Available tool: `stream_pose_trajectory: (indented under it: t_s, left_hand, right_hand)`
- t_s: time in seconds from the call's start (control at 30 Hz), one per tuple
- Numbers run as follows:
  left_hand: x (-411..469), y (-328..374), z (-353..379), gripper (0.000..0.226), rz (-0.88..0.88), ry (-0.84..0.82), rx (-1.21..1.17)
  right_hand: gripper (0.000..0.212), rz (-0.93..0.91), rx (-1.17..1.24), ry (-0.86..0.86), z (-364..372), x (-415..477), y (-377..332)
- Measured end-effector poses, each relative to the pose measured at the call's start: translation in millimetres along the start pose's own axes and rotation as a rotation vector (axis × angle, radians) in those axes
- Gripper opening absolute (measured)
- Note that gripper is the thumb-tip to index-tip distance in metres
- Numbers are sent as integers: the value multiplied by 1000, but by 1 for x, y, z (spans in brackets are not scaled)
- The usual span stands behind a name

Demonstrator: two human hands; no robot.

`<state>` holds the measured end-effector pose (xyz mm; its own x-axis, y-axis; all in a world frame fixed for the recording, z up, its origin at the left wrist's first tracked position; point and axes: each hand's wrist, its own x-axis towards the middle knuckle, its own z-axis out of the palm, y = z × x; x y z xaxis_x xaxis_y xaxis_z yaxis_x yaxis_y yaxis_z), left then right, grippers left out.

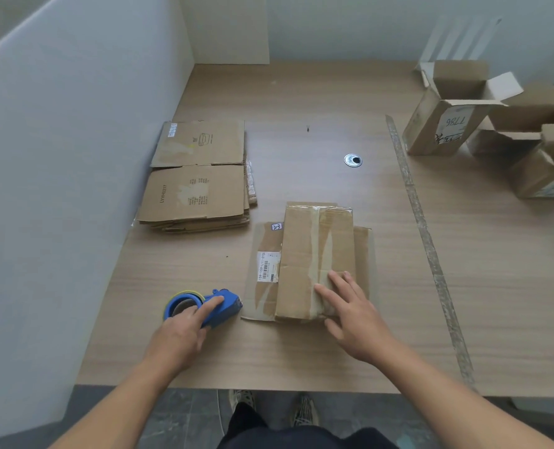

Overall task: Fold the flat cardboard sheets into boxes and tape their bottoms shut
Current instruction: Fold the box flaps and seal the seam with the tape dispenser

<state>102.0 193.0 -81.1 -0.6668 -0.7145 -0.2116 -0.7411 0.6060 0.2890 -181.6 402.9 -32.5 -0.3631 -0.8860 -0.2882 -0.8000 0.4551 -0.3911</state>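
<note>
Taped box (305, 247) under the right hand (353, 319), long axis running straight away from the person.
On the bench (301, 102), the stack of flat sheets (198, 189) lay ahead of the left hand (181, 328), the nearer hand to it and well apart. The box sat bottom-up; the right hand lay flat and spread on the near end of its tape seam (327, 234). The left hand's fingers were curled over the tape dispenser (224, 306), just left of the box. Next sheet looked a left-hand reach, forward.
</note>
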Motion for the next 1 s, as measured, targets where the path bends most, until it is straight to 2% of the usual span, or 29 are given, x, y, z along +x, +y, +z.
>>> stream_pose_trajectory:
  t_s: [0.1, 0.27, 0.37, 0.47, 0.57, 0.63, 0.7, 0.8, 1.0]
  left_hand:
    - [-3, 2, -2, 80, 89, 68, 131]
    - [-3, 3, -2, 97, 63, 132, 195]
    - [-13, 18, -21, 90, 88, 147, 103]
    - [-20, 22, -37, 71, 88, 263, -14]
    - [-24, 15, -48, 51, 255, 406, 92]
    - [-23, 15, -58, 45, 404, 410, 130]
    - [-22, 26, -69, 42, 505, 449, 151]
    - [-21, 45, -81, 52, 613, 495, 206]
    - [-13, 63, -88, 72, 813, 480, 264]
  right_hand:
    - [63, 9, 14, 12, 2, -1, -1]
    - [61, 32, 15, 35, -3, -1, -7]
    - [57, 32, 28, 103, -10, -3, -9]
    - [49, -1, 22, 142, -15, -1, -9]
    - [45, -111, 62, 235, -17, 2, -14]
    - [41, -173, 188, 289, -20, 4, -22]
    - [39, -223, 314, 273, -29, 5, -34]
    - [41, -298, 369, 191, -43, 7, -51]
    - [40, -404, 400, 60, -56, 7, -59]
